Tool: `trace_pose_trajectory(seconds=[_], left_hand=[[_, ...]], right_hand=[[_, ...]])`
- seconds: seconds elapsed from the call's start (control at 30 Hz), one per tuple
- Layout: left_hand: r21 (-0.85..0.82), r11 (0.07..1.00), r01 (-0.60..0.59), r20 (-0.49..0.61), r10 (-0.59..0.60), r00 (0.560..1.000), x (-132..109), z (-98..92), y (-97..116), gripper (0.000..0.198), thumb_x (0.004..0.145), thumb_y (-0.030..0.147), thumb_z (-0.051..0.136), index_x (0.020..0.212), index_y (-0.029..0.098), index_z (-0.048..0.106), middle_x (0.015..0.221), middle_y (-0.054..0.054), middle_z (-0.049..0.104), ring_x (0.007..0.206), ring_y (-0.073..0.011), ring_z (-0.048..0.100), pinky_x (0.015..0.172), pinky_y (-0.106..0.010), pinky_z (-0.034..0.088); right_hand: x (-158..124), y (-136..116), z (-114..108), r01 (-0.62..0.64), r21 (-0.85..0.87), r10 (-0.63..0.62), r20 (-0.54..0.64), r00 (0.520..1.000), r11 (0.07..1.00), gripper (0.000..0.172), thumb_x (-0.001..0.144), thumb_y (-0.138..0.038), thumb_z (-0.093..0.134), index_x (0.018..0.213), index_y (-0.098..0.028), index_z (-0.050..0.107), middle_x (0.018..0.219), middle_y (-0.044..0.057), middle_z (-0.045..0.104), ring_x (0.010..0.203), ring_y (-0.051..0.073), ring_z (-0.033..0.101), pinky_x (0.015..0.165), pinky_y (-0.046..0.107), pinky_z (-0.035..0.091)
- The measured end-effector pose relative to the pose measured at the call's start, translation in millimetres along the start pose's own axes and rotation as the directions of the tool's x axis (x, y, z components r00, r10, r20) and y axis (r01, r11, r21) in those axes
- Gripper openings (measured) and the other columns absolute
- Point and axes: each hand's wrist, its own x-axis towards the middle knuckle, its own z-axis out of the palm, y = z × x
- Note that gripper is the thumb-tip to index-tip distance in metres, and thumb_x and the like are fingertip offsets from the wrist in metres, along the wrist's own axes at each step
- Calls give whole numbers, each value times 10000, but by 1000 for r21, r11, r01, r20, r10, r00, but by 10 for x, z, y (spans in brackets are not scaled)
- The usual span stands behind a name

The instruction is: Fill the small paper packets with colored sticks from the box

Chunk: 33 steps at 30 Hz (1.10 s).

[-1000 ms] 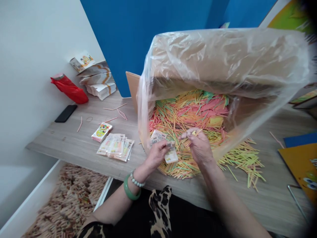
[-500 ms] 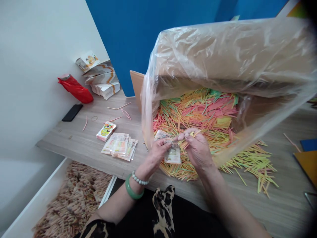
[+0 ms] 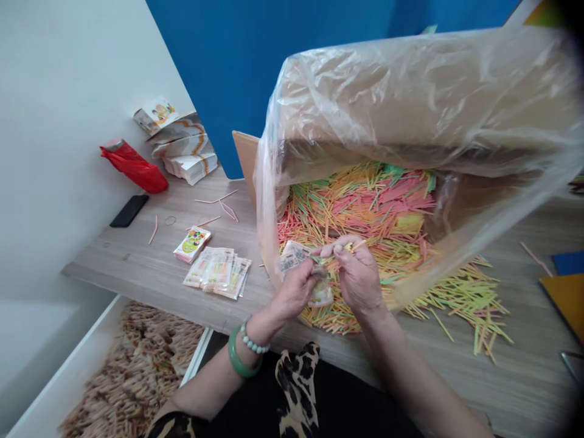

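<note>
My left hand (image 3: pixel 295 289) is closed on a small clear printed plastic packet (image 3: pixel 322 295), which hangs below its fingers. Close beside it, my right hand (image 3: pixel 360 277) pinches a few short thin yellow and orange sticks (image 3: pixel 358 246); its fingertips reach toward the packet's top. Whether any stick is inside the packet's mouth is hidden by the fingers. Another printed packet (image 3: pixel 292 254) lies just behind my left hand. Under and behind both hands spreads a heap of thin coloured sticks (image 3: pixel 347 207), pink, orange, yellow and green.
A cardboard box lined with clear plastic (image 3: pixel 387 91) lies on its side, spilling sticks. To the left are filled packets (image 3: pixel 214 271), a card pack (image 3: pixel 192 243), a phone (image 3: pixel 129 211), a red bag (image 3: pixel 134 167) and stacked cartons (image 3: pixel 189 164). A full drawer (image 3: pixel 132 371) stands open below.
My left hand has turned and closed more over the packet, covering its upper part. Fewer sticks show in my right hand. The whole view has shifted slightly.
</note>
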Motion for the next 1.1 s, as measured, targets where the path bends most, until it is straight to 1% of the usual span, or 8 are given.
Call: trace_pose_trajectory(seconds=[0.17,0.3,0.4,0.6,0.77,0.87,0.97,1.1], left_hand=[[-98,989,115,-19,-117,993,-24,-25,-78,235,814,293,655,662,182,514,663,32,465,656,-123,408,619,-248,341],[-198,974,109,-34,-118,992,-27,-20,-94,232,775,321,711,679,175,558,668,30,505,659,-119,427,620,-247,347],[-278,955,102,-42,-118,992,-22,-13,-40,237,758,346,738,695,168,594,683,21,540,678,-123,459,647,-253,378],[-435,895,100,-43,-132,990,-22,2,30,307,712,419,802,786,161,653,766,7,598,735,-134,524,716,-271,432],[-424,901,88,-11,-102,995,-2,28,16,322,748,457,780,792,149,694,736,2,606,716,-135,529,709,-271,424],[-414,909,54,6,-56,998,29,23,31,381,791,530,722,754,151,724,732,-10,613,739,-150,535,731,-283,423],[-499,864,65,-8,-79,997,56,16,43,395,754,552,747,756,157,752,746,-17,634,758,-161,546,757,-294,430],[-619,780,93,-47,-156,987,75,43,72,335,728,483,786,828,163,775,794,-23,659,760,-149,537,749,-281,423]], right_hand=[[0,-12,1,-4,15,5,-31,1000,1000,78,895,-296,606,881,-254,541,759,-23,686,833,200,711,889,418,540],[10,-96,88,50,8,-50,-28,998,999,102,909,-319,592,878,-264,513,779,-30,692,853,199,715,899,434,541],[-24,-67,141,57,0,-57,-3,998,998,79,913,-299,593,890,-265,527,791,-33,704,877,193,715,940,440,527],[-108,67,86,-90,-113,94,26,995,989,92,909,-311,599,855,-243,569,851,11,761,1015,209,703,983,417,502],[-96,52,38,-200,-138,213,84,973,970,117,873,-325,624,801,-233,618,1108,44,776,1095,229,684,977,410,508],[-81,53,30,-260,-144,276,111,955,955,129,819,-335,676,751,-231,646,1159,48,768,1101,243,683,1004,421,498],[-76,88,9,-276,-152,293,108,950,949,142,798,-373,718,765,-237,689,1236,45,739,1160,256,662,1033,427,482],[-61,157,-37,-207,-136,223,118,968,969,249,881,-468,634,903,-252,755,1271,58,721,1243,260,618,1092,443,444]])
